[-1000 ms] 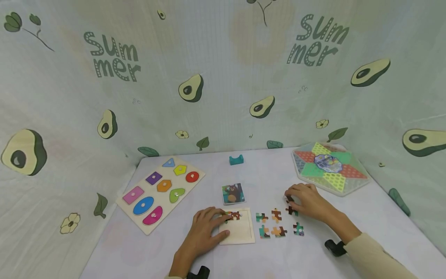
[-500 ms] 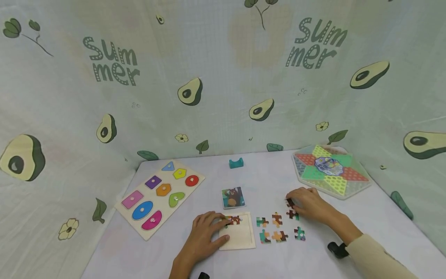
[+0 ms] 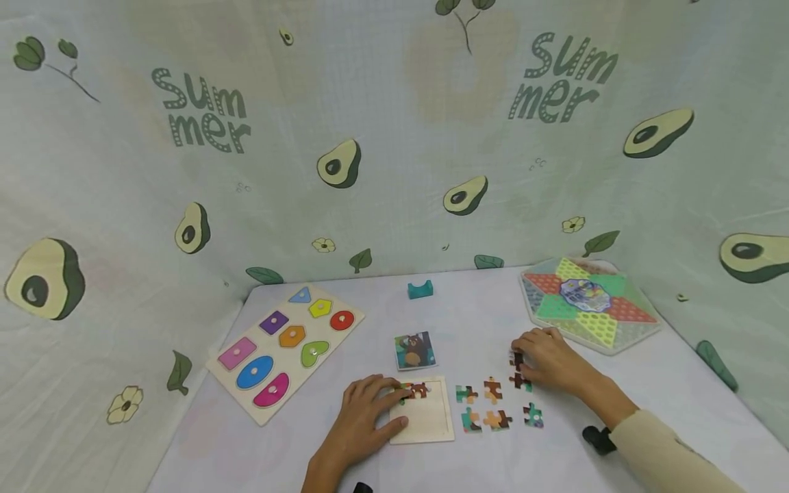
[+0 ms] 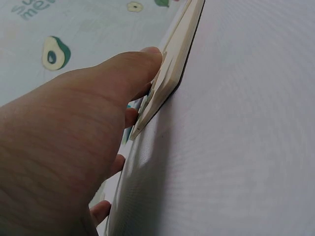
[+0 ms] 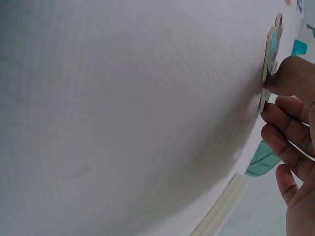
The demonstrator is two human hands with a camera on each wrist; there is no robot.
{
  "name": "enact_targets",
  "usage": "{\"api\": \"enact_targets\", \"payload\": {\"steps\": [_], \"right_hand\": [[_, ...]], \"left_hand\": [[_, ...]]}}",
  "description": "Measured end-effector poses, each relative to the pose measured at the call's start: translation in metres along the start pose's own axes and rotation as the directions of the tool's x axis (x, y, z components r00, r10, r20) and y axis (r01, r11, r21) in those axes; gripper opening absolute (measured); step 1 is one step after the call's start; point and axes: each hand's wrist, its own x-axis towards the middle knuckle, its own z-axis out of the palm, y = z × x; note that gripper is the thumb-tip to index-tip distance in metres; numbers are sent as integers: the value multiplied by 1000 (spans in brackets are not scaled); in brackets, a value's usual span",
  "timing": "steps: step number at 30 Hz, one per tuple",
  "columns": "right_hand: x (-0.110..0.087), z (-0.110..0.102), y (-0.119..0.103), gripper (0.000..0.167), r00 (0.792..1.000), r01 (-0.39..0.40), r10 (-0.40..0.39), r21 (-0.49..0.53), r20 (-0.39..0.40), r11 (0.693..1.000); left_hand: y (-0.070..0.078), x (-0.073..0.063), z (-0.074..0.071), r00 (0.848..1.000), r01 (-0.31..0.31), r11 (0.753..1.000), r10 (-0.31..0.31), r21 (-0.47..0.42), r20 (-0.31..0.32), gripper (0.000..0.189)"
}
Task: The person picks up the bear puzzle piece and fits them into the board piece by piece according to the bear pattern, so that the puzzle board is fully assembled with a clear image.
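Note:
At the left edge of a square wooden puzzle tray [image 3: 425, 424], my left hand [image 3: 364, 421] rests with fingers relaxed. In the left wrist view the thumb [image 4: 142, 61] touches the tray's rim [image 4: 184, 46]. Joined brown bear pieces [image 3: 419, 390] lie in the tray's upper left, partly under the fingertips. To the right, my right hand [image 3: 551, 359] pinches a dark brown jigsaw piece [image 3: 518, 359] between thumb and fingers, low over the table. Right below it lies another dark piece [image 3: 520, 382]. In the right wrist view the pinched piece [image 5: 263, 102] appears edge-on.
Several loose jigsaw pieces [image 3: 493, 390] lie between tray and right hand. A bear picture card [image 3: 415, 350] sits behind the tray. A shape board [image 3: 283, 356] lies left, a hexagonal game board [image 3: 588, 301] at back right, a teal holder [image 3: 420, 290] at the back.
The right fingers have shifted slightly at the dark piece, which now stands closer in line with the piece below it. My left hand stays on the tray. The head view has tilted a little.

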Motion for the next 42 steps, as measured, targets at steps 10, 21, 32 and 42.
{"api": "enact_targets", "payload": {"steps": [10,21,32,42], "right_hand": [[7,-11,1,30,995,13,-13,3,-98,1000],[13,-19,-18,29,989,68,-62,45,-132,997],[17,-19,-30,29,986,107,-97,64,-134,992],[22,-16,-47,28,982,150,-140,68,-129,986]], "left_hand": [[1,1,-1,1000,-4,1000,4,0,-10,45],[0,1,-2,1000,-16,1000,16,9,-23,44],[-1,3,0,1000,-14,1000,15,16,-11,45],[-2,4,-3,1000,-18,999,18,28,2,45]]}}
